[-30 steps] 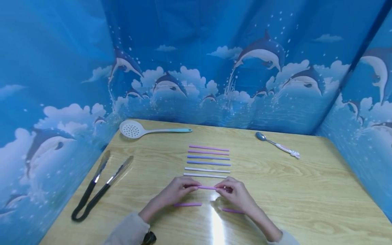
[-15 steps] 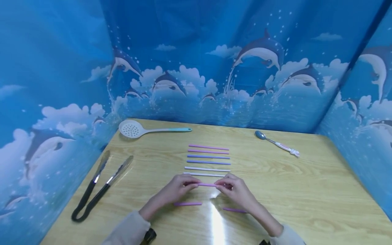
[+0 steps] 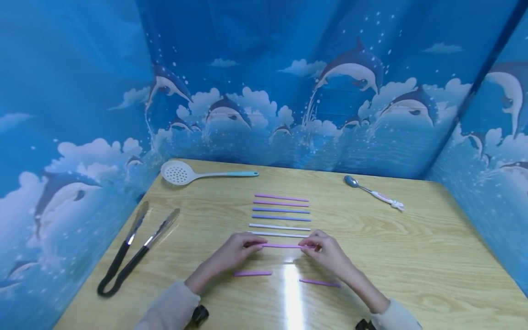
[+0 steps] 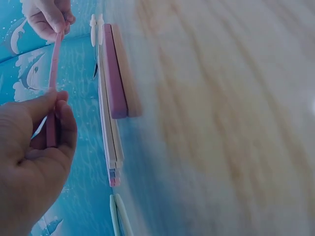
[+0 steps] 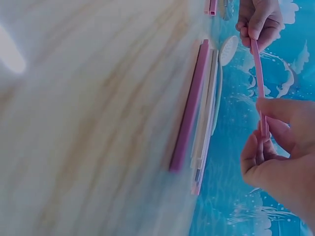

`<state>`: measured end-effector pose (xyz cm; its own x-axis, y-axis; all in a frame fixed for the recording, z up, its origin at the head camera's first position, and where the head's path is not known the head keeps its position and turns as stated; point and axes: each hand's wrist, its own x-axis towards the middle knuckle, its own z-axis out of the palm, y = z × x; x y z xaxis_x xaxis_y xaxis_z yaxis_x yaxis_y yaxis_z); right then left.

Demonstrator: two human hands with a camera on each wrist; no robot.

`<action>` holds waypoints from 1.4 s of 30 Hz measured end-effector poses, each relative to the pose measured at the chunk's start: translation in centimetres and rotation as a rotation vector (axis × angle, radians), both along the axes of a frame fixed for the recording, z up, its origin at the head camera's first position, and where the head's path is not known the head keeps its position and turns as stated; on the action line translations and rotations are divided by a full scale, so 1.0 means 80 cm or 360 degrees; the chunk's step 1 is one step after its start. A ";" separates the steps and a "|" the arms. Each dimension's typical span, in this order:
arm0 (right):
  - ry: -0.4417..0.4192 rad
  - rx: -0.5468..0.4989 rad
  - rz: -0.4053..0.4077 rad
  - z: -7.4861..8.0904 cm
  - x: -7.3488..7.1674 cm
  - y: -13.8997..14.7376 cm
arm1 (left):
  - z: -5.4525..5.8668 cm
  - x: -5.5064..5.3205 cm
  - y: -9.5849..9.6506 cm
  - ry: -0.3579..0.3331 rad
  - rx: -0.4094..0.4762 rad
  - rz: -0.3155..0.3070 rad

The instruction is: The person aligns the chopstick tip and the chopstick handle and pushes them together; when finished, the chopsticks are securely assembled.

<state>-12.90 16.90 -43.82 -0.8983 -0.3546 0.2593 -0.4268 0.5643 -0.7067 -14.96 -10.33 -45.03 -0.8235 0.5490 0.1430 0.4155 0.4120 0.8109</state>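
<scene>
Pinched between both hands is a thin pink stick (image 3: 282,246), held level just in front of a row of sticks. My left hand (image 3: 235,250) grips its left end with thumb and fingers; my right hand (image 3: 326,252) grips it near the right end. In the left wrist view, the stick (image 4: 55,64) runs straight from one hand to the other above the table. On the table nearer me lie two shorter pink sticks, one at left (image 3: 253,274) and one at right (image 3: 319,283). Finger curl around the stick (image 5: 259,73) shows in the right wrist view.
Beyond the hands lie parallel pink sticks (image 3: 282,197), blue-violet sticks (image 3: 282,210) and white sticks (image 3: 279,227). A slotted skimmer (image 3: 177,173) is at back left, black-handled tongs (image 3: 119,272) at left, a spoon (image 3: 381,197) at back right. A dolphin-print curtain (image 3: 264,91) surrounds the table.
The hands have drawn apart, the right one shifting rightward, so a longer stretch of the stick shows between them. Both have moved slightly away from me, toward the row.
</scene>
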 end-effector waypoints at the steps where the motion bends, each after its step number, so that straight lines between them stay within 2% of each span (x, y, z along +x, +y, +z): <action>1: 0.0000 0.0004 0.0003 -0.001 -0.001 0.001 | -0.001 0.000 -0.001 -0.0003 -0.0009 0.0007; 9: 0.0002 0.0076 -0.0044 -0.009 -0.005 0.006 | -0.011 -0.006 -0.009 0.0001 -0.0121 0.0113; 17: -0.0115 0.0155 -0.0106 -0.018 -0.015 0.001 | -0.018 -0.014 -0.008 0.0071 -0.0177 0.0187; 26: -0.0094 0.0232 -0.0078 -0.027 -0.028 -0.001 | -0.022 -0.021 -0.002 0.0139 -0.0278 0.0186; 35: -0.0120 0.0275 -0.0055 -0.024 -0.030 -0.002 | -0.022 -0.023 -0.001 0.0190 -0.0310 0.0156; 42: -0.0131 0.0270 -0.0062 -0.021 -0.030 -0.003 | -0.022 -0.022 -0.001 0.0132 -0.0318 0.0181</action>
